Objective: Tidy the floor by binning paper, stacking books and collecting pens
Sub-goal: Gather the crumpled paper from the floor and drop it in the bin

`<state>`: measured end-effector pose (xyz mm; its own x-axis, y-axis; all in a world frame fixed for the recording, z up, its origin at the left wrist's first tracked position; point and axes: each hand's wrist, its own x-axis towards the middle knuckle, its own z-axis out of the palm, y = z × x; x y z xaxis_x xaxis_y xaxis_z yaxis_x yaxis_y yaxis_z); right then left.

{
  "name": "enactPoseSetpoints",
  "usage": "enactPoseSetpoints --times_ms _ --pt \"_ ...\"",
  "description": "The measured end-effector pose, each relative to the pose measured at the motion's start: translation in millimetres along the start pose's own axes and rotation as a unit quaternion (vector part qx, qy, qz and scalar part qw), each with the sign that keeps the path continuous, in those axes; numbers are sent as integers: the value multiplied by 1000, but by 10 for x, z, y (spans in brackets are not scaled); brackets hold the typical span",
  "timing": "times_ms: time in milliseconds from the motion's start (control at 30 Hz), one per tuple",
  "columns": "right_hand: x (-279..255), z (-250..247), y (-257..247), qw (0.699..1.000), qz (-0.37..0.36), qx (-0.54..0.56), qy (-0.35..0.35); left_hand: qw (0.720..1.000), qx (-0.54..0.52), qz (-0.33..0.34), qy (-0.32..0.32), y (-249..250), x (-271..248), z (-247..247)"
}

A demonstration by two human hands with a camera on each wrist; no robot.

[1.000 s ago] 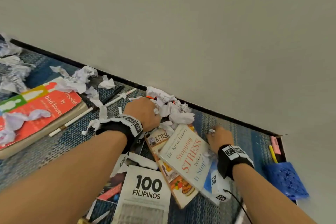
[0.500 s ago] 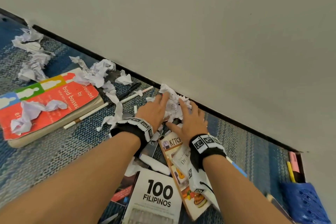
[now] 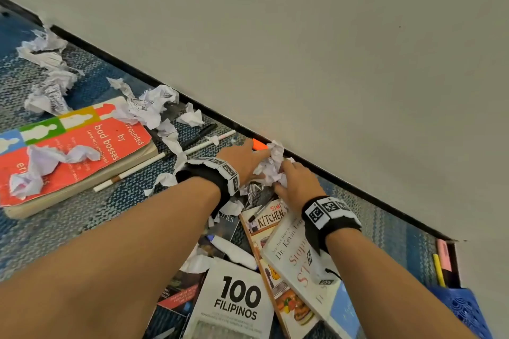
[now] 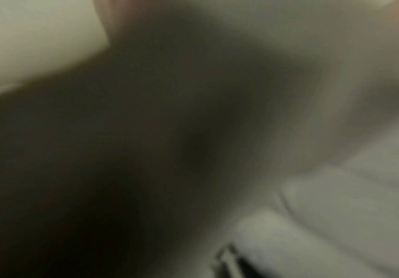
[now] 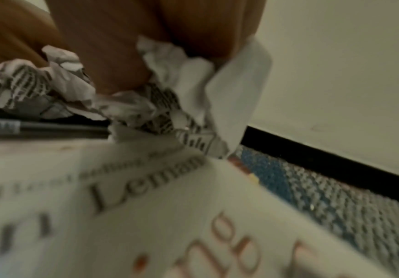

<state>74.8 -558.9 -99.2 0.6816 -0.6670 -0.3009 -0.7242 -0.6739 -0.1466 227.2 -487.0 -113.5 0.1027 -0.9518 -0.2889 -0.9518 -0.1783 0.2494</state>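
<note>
The fingers of the left hand [image 3: 242,161] reach into the left side of a wad of crumpled paper [image 3: 271,166] and are mostly hidden by it, so whether they are curled or straight cannot be told; the left wrist view is only blur. The fingers [image 5: 113,56] of the right hand [image 3: 298,183] curl down into the wad from its right side and grip it. The wad sits on the carpet [image 3: 82,215] against the black skirting [image 3: 358,192], at the foot of the wall.

Toward the carpet's left edge lies a red book [image 3: 71,157] with paper scraps [image 3: 46,162] on its cover, and more scraps [image 3: 46,74] lie beyond it. A white pen [image 3: 165,159] and a black pen [image 3: 198,136] lie between that book and the hands. An orange highlighter [image 3: 259,144] shows just behind the left hand. Below the hands lie overlapping books: the "100 Filipinos" book [image 3: 237,303], the kitchen book [image 3: 268,219], and the white "Dr. Kevin" book [image 3: 297,253] under the right wrist. At the lower right corner stands a blue basket [image 3: 465,308].
</note>
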Motion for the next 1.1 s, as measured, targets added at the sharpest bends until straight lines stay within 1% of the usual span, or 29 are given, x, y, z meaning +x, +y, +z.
enactPoseSetpoints --times_ms 67,133,233,300,433,533,633,700,767,867,933,1000,1100 --pt "-65 -142 19 1000 -14 -5 12 999 17 29 8 31 -20 -75" --pt "-215 -345 64 999 -8 3 35 998 17 53 22 125 -70 -201" --pt "-564 -658 177 997 11 35 68 996 19 87 33 348 -203 -462" --pt "-832 -817 250 995 28 48 81 991 29 123 46 519 -307 -647" --pt "-1460 -1044 467 986 88 58 131 972 53 219 63 963 -274 -937" --pt "-2100 -1144 647 963 169 84 193 952 55 292 76 1505 -253 -1041" --pt "-2820 -1186 702 931 264 125 220 930 8 358 82 2075 -468 -1031" --pt "-3278 -1208 712 918 302 129 223 911 -35 403 87 2421 -681 -982" --pt "-3734 -1260 720 903 338 113 238 891 -43 444 80 2739 -879 -946" --pt "-4346 -1314 700 875 398 104 256 862 -33 501 68 3140 -1203 -937" --pt "-4736 -1324 655 863 426 94 256 839 -10 539 67 3387 -1497 -981" --pt "-5114 -1318 595 859 437 73 254 812 40 578 72 3634 -1813 -1016" --pt "-5671 -1265 456 864 433 21 256 770 106 628 50 4021 -2294 -1002"
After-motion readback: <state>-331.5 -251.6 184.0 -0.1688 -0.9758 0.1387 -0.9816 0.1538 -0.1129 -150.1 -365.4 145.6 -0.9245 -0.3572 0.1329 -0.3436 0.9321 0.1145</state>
